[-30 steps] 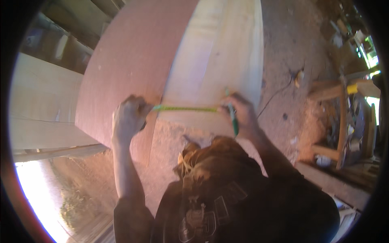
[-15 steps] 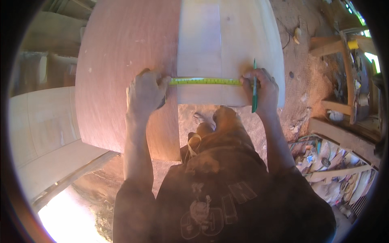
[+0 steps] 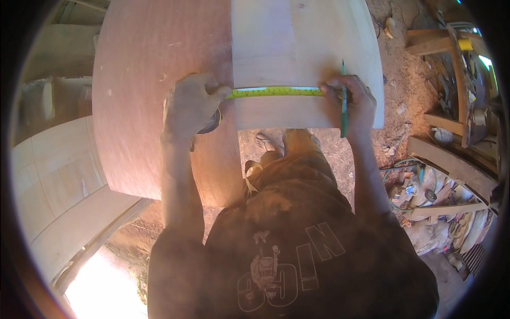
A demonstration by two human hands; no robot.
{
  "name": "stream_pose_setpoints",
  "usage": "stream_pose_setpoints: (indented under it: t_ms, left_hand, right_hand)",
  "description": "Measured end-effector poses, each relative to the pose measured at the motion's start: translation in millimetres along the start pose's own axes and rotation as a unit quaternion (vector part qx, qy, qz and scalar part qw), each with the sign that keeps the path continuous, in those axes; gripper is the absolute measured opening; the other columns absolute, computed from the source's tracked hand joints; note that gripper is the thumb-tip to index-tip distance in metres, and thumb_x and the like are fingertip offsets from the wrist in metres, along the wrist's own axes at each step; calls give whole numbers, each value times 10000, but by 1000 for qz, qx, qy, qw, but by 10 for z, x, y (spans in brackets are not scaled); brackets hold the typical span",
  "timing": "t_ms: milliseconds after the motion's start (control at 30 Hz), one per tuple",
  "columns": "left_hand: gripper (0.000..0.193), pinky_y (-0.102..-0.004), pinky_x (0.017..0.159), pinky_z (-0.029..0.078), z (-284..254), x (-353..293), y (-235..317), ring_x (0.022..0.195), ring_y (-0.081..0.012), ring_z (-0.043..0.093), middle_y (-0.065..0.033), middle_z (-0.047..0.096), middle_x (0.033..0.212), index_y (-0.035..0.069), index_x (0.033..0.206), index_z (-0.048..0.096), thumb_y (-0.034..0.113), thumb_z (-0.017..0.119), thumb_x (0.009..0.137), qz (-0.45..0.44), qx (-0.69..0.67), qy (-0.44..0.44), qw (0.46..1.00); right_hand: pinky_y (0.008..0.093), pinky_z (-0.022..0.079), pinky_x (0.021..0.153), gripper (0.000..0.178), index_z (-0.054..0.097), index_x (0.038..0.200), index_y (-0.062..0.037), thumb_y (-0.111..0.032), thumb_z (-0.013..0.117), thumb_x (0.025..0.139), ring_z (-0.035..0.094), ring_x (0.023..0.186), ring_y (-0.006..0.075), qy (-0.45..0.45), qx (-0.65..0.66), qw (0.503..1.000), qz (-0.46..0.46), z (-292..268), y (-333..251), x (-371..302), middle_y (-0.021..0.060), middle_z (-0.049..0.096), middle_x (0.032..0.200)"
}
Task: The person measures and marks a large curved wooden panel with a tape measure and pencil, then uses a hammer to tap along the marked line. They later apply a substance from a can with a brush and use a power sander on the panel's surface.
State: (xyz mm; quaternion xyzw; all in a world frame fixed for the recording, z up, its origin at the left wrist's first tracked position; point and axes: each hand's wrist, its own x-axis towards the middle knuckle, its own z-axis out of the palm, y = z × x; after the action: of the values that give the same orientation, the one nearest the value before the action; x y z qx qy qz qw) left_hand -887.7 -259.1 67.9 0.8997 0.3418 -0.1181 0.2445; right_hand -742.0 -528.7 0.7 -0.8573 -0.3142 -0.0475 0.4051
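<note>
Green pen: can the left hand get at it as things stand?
Probably not without letting go: the left hand grips the tape measure, and the green pen is held in the right hand, across the stretched yellow blade.

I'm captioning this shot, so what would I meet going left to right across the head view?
Pale wooden panels → left hand → yellow tape blade → right hand → wooden frame.
</note>
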Motion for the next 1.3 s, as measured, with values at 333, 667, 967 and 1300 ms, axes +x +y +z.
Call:
stream_pose_setpoints:
  t_ms: [333,667,967,1300]
  left_hand:
    - [192,-442,826,563,-3,-60,-90,907,-319,698,-103,698,1004,115,1103,735,176,592,989,161,-13,-12,987]
    - [230,-409,820,549,-43,49,-108,884,-284,703,-130,733,988,67,1136,716,194,640,961,156,17,-10,988]
    - [259,-414,773,569,47,86,29,807,-269,737,-109,759,887,82,1047,739,299,719,907,39,31,-10,999]
    - [263,-394,734,573,77,175,-70,738,-236,730,-132,741,827,53,1011,730,293,731,901,26,-1,-53,998]
  right_hand:
    - [354,490,652,190,692,910,-104,-146,845,806,618,696,222,16,14,999,26,33,-8,-17,48,703,855]
    - [341,468,707,168,697,912,-105,-162,826,821,620,689,223,-8,13,1000,20,30,-61,-43,27,684,815]
    - [335,480,720,175,710,912,-121,-187,837,811,660,740,214,3,-23,1000,5,39,-82,-50,19,713,851]
    - [340,475,727,199,701,901,-105,-235,831,824,655,721,208,6,-5,1000,29,73,-45,-43,16,716,848]
